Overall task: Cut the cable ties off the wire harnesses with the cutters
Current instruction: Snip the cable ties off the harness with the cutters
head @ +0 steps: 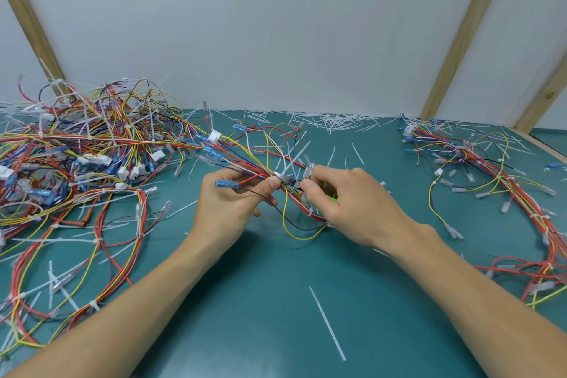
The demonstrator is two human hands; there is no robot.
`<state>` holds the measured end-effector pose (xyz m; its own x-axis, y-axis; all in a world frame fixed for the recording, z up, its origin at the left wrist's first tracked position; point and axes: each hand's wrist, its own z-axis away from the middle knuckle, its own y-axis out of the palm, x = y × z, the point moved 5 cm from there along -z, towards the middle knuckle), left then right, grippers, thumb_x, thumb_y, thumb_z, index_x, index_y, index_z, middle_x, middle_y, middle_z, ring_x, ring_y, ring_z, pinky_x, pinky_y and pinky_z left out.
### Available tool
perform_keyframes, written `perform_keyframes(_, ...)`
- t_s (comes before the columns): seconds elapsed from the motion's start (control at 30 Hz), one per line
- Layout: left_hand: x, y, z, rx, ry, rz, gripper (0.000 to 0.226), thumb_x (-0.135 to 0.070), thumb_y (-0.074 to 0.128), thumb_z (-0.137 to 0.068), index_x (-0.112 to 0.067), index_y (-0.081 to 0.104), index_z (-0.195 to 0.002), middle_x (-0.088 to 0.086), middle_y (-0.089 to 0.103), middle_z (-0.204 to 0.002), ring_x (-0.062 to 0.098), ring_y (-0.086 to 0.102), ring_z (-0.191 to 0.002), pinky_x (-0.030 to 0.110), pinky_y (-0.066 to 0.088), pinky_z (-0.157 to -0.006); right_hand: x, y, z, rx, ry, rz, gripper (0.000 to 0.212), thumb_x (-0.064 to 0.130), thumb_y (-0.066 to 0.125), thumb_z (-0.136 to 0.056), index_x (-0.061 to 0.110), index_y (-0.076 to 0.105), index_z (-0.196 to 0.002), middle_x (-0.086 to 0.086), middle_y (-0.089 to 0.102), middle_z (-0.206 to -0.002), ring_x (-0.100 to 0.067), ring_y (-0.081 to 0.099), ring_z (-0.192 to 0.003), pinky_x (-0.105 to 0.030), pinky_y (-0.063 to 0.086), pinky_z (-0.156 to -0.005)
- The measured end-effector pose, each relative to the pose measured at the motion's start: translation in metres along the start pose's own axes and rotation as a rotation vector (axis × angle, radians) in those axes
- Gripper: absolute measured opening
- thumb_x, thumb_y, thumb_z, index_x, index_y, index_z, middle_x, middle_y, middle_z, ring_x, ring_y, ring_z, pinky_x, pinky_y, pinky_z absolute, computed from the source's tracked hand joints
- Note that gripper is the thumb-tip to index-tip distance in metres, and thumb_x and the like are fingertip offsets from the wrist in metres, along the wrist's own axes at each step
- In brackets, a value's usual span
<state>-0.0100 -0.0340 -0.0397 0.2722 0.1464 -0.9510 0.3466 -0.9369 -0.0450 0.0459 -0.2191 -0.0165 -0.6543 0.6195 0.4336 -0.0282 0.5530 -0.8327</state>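
- Left hand pinches a multicolour wire harness between thumb and fingers, right by a white cable tie.
- Right hand is wrapped around green-handled cutters; the dark tip sits at that tie, just off the left thumb.
- Big harness pile lies out past the left hand; another harness lies off to the right.
- Cut tie scraps litter the green mat.

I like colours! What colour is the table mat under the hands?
Teal green mat, clearest in the head view.

Two bare forearms, sleeveless to the frame edge; left hand and right hand ungloved, ringless
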Motion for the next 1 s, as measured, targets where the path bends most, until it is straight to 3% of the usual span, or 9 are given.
perform_keyframes(0.33, 0.001, 0.0, -0.001, 0.001, -0.007, 0.016, 0.002, -0.012, 0.074, -0.088, -0.01, 0.074, -0.088, 0.002, 0.078, -0.084, 0.018, 0.072, -0.061, 0.021, 0.048, -0.049, 0.002, -0.002, 0.0, -0.03, 0.005, -0.016, 0.046, 0.06, 0.042, -0.095, 0.021, 0.054, -0.074, 0.002, 0.058, -0.059, -0.018, 0.052, -0.06, -0.041, 0.043, -0.06)
perform_keyframes(0.47, 0.003, -0.001, -0.003, -0.004, -0.03, 0.053, 0.002, -0.011, 0.074, -0.088, -0.011, 0.072, -0.088, 0.002, 0.077, -0.081, 0.016, 0.072, -0.062, 0.021, 0.049, -0.049, 0.003, -0.001, -0.001, -0.086, 0.063, -0.16, 0.045, 0.064, 0.038, -0.092, 0.027, 0.052, -0.07, 0.012, 0.061, -0.057, -0.015, 0.054, -0.058, -0.036, 0.042, -0.06)
perform_keyframes(0.67, 0.005, 0.001, -0.002, 0.056, -0.067, 0.125, 0.008, -0.017, 0.074, -0.084, -0.013, 0.071, -0.091, 0.003, 0.078, -0.084, 0.016, 0.075, -0.08, 0.026, 0.058, -0.06, -0.005, -0.006, -0.002, -0.215, 0.201, -0.481, 0.051, 0.072, 0.047, -0.091, 0.023, 0.053, -0.078, -0.021, 0.058, -0.065, -0.04, 0.052, -0.057, -0.06, 0.052, -0.062)
perform_keyframes(0.77, 0.004, 0.002, -0.002, 0.08, -0.071, 0.175, 0.022, -0.023, 0.072, -0.078, -0.01, 0.07, -0.096, 0.003, 0.079, -0.096, 0.018, 0.075, -0.09, 0.03, 0.061, -0.071, -0.006, -0.008, -0.004, -0.265, 0.206, -0.564, 0.037, 0.051, 0.063, -0.093, 0.021, 0.053, -0.074, -0.023, 0.056, -0.062, -0.037, 0.048, -0.048, -0.06, 0.051, -0.055)
perform_keyframes(0.87, 0.005, 0.004, -0.002, 0.12, -0.066, 0.22, 0.026, -0.019, 0.07, -0.082, -0.003, 0.068, -0.103, 0.007, 0.077, -0.104, 0.022, 0.074, -0.098, 0.029, 0.06, -0.074, -0.008, -0.005, -0.005, -0.258, 0.205, -0.661, 0.027, 0.026, 0.068, -0.094, 0.012, 0.056, -0.076, -0.019, 0.052, -0.059, -0.027, 0.048, -0.044, -0.059, 0.049, -0.046)
perform_keyframes(1.0, 0.008, 0.007, -0.002, 0.163, -0.093, 0.26, 0.035, -0.015, 0.068, -0.084, 0.006, 0.064, -0.112, 0.009, 0.076, -0.111, 0.025, 0.073, -0.103, 0.028, 0.059, -0.078, -0.005, -0.001, -0.005, -0.215, 0.168, -0.692, 0.018, 0.028, 0.066, -0.088, 0.013, 0.065, -0.079, -0.007, 0.049, -0.055, -0.024, 0.047, -0.047, -0.052, 0.05, -0.045)
